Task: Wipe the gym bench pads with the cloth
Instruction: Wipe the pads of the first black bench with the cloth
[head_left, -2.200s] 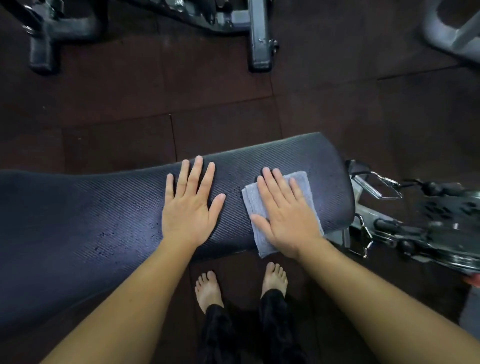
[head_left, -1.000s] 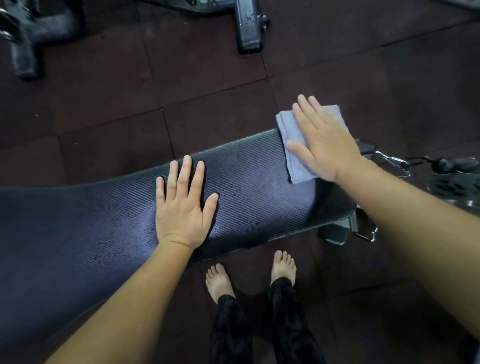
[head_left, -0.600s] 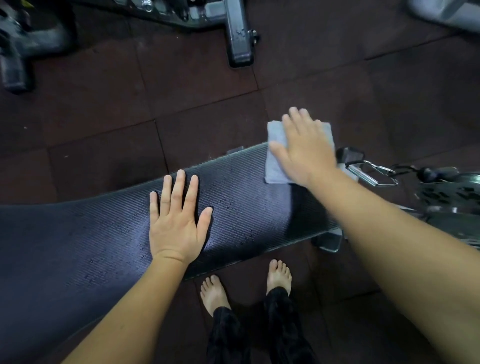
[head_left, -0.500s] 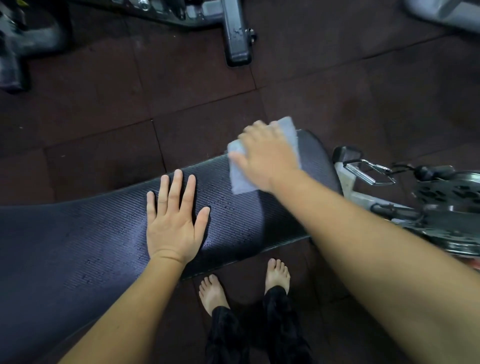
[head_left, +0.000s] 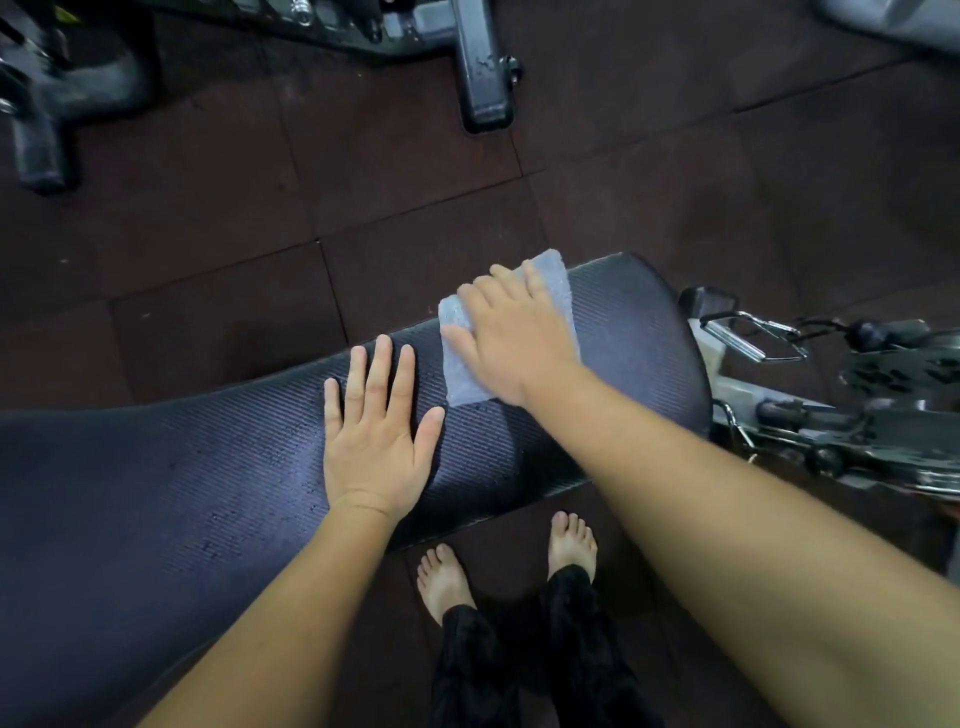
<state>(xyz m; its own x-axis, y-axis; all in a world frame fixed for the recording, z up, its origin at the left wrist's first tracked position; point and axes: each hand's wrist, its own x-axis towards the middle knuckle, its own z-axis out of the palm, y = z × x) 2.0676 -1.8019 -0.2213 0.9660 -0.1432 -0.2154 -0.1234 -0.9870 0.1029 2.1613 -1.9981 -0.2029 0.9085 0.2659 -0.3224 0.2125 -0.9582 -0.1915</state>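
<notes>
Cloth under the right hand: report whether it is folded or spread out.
Likely folded: the cloth shows as a small neat rectangle under the right hand on the bench pad; blur hides its layers.

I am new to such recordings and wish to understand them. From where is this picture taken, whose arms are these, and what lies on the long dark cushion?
There is no machine here. The camera sits on a person's head and looks down, so you see that person's own body from above. The left hand lies flat on the dark bench pad and holds nothing. The right hand presses a pale blue cloth onto the pad's far edge, near its right end. Below are the person's bare feet on the dark floor. Metal gym parts stand to the right.
</notes>
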